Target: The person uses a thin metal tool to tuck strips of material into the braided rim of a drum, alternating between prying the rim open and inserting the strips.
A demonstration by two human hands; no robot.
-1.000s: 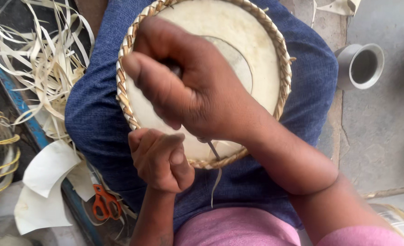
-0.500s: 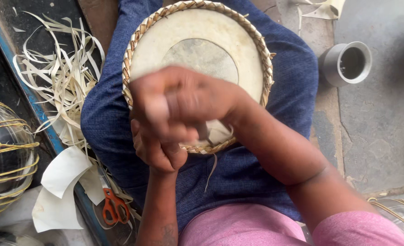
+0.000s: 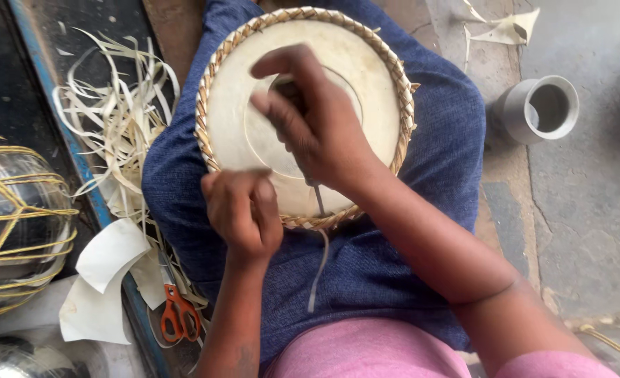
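Note:
A round drum head (image 3: pixel 366 105) of pale skin with a braided straw-coloured rim (image 3: pixel 401 91) rests on my lap, over blue cloth (image 3: pixel 366 273). My right hand (image 3: pixel 317 126) lies over the middle of the skin, fingers curled around a thin dark tool whose tip shows near the lower rim (image 3: pixel 318 199). My left hand (image 3: pixel 243 213) is closed at the lower left of the rim, pinching the braid. A thin pale strip (image 3: pixel 318 269) hangs down from the rim over the cloth.
A heap of pale cane strips (image 3: pixel 121 119) lies to the left. Orange-handled scissors (image 3: pixel 178 315) and white paper scraps (image 3: pixel 107 273) sit at lower left. A shiny metal pot laced with yellow cord (image 3: pixel 12 224) is at far left. A grey cup (image 3: pixel 537 108) stands on the floor at right.
My right hand moved up from the lower rim to the middle of the skin. My left hand has come out from under it and stays at the rim. The view shifted.

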